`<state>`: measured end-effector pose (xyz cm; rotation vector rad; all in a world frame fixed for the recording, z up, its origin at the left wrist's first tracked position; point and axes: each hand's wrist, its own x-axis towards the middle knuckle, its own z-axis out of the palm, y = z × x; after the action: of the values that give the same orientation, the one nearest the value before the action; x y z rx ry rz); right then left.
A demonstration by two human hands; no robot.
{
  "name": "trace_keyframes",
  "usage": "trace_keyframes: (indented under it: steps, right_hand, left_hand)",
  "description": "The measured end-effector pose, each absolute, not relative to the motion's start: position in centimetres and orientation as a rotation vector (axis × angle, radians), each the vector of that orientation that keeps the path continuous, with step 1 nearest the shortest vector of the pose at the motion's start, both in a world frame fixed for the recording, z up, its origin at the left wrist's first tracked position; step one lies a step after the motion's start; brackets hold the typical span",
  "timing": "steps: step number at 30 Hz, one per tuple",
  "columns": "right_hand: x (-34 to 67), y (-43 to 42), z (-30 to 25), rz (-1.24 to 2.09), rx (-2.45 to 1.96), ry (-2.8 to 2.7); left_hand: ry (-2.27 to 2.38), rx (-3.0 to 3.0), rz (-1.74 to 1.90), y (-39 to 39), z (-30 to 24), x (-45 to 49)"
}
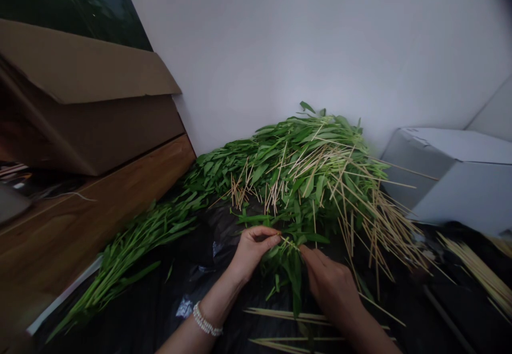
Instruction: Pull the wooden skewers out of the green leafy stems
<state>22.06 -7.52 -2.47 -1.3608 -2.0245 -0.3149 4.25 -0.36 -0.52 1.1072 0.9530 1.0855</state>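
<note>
Centred low in the head view, my left hand (254,247), with a beaded bracelet at the wrist, pinches one end of a thin bamboo skewer (289,243). My right hand (330,279) closes around the skewer's other side, its fingertips partly hidden. Green leafy stems (294,268) hang from the skewer between my hands; how they are fixed to it cannot be made out. Just below lie several loose bamboo skewers (288,313). Beyond my hands rises a large heap of leafy greens (264,154), with many skewers (340,175) sticking out toward the right.
Black plastic sheeting (192,268) covers the work surface. Long-stemmed greens (124,247) lie at left beside a wooden ledge (136,183) bearing a cardboard box (116,130). A white box (460,173) and a bundle of skewers (476,266) are at right. A white wall (304,39) stands behind.
</note>
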Motion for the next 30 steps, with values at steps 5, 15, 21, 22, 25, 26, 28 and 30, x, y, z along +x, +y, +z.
trace_keyframes:
  steps: [5, 15, 21, 22, 25, 26, 28, 30]
  right_hand:
    - [22.06, -7.53, -2.49, -0.205, -1.378, -2.007]
    - [21.99, -7.51, -2.57, -0.230, -1.347, -2.018]
    - [21.90, -7.56, -2.66, -0.242, -1.368, -2.028]
    - [21.89, -7.57, -2.68, -0.241, -1.373, -2.027]
    - [21.86, -7.58, -2.72, -0.233, -1.377, -2.033]
    - [21.85, -7.57, -2.73, -0.231, -1.376, -2.034]
    - [21.85, -7.54, -2.73, -0.234, -1.373, -2.031]
    - [21.87, -7.52, -2.73, -0.237, -1.376, -2.029]
  left_hand:
    - [0.869, 1.038, 1.060, -0.16, -0.61, 3.98]
    - [0.912, 1.095, 1.025, -0.23, -0.43, 3.99]
    - [0.932, 1.130, 1.011, -0.43, -0.11, 4.16]
    - [0.936, 1.132, 1.011, -0.46, -0.08, 4.19]
    - [0.942, 1.137, 1.005, -0.52, -0.01, 4.26]
    - [0.944, 1.139, 1.004, -0.53, -0.02, 4.27]
    - [0.949, 1.143, 1.010, -0.52, -0.06, 4.30]
    - [0.954, 1.143, 1.020, -0.48, -0.14, 4.31]
